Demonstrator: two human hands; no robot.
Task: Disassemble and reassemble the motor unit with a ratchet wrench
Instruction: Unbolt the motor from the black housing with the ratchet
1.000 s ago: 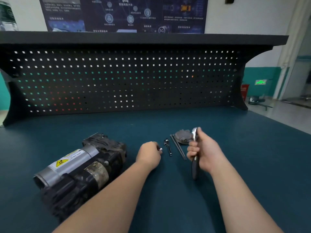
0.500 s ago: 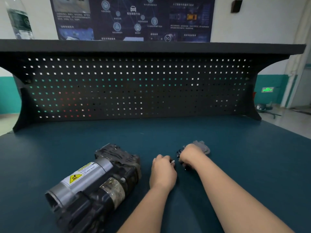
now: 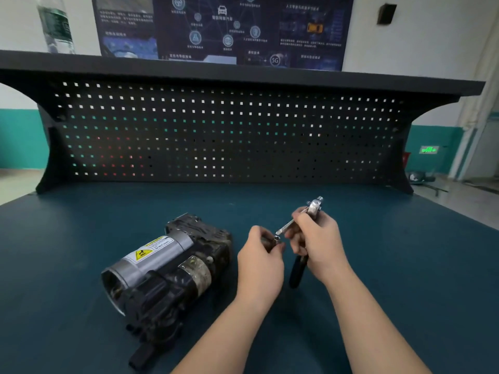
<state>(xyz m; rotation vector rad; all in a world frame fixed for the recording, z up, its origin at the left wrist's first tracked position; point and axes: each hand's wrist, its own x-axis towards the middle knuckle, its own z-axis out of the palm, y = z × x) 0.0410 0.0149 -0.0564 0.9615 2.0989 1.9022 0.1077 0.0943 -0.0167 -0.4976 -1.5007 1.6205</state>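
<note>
Both hands [image 3: 291, 247] have lifted the ratchet wrench [image 3: 310, 214] above the blue benchtop [image 3: 405, 265].

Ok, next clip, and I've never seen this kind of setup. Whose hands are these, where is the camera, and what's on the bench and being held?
There is no robot here: a person works with bare hands, and the one camera sits on their head, looking forward and down. The blue workbench carries the motor unit, lying on its side to the left of the hands. The right hand grips the ratchet wrench, its silver head up and a thin extension bar pointing down-left. The left hand pinches a small metal piece at the bar's tip, probably a socket. Behind stands a black pegboard.
</note>
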